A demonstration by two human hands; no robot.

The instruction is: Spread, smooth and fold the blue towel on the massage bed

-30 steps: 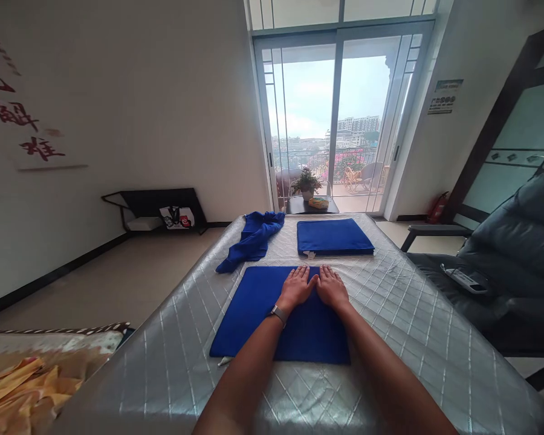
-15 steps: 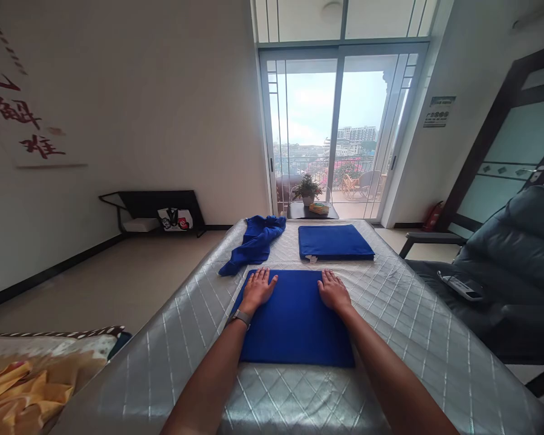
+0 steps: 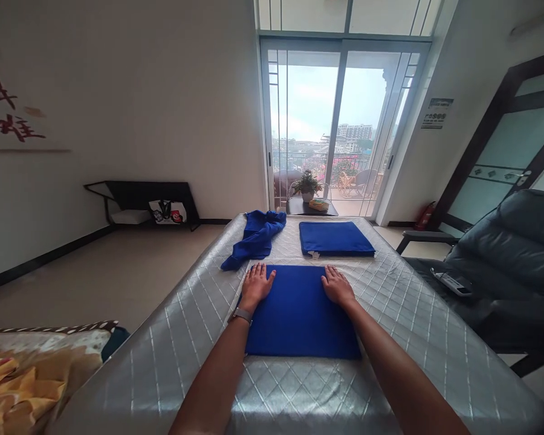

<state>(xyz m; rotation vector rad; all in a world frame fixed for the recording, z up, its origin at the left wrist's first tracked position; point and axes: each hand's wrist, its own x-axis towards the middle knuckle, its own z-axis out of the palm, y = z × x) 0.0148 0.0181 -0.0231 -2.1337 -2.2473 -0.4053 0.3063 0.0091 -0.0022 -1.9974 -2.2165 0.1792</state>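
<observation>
A flat blue fabric square (image 3: 301, 317), which looks like a cushion cover, lies in front of me on a silver quilted table cover (image 3: 294, 393). My left hand (image 3: 256, 284) rests flat on its far left corner, fingers stretched forward, with a watch on the wrist. Across from it, my right hand (image 3: 338, 286) lies open on the far right corner. Beyond them sits a neat stack of folded blue fabric pieces (image 3: 338, 237), a small white tag at its near edge. To its left lies a crumpled blue cloth (image 3: 256, 237).
A potted plant (image 3: 307, 186) and a tissue pack (image 3: 318, 205) stand on a small dark table by the sliding glass door. At right is a dark armchair (image 3: 517, 260) with a remote-like device (image 3: 452, 282). Orange cloth (image 3: 18, 386) lies at lower left.
The view has shifted slightly. Both hands stay flat at the far corners of the blue fabric square; nothing was picked up or let go.
</observation>
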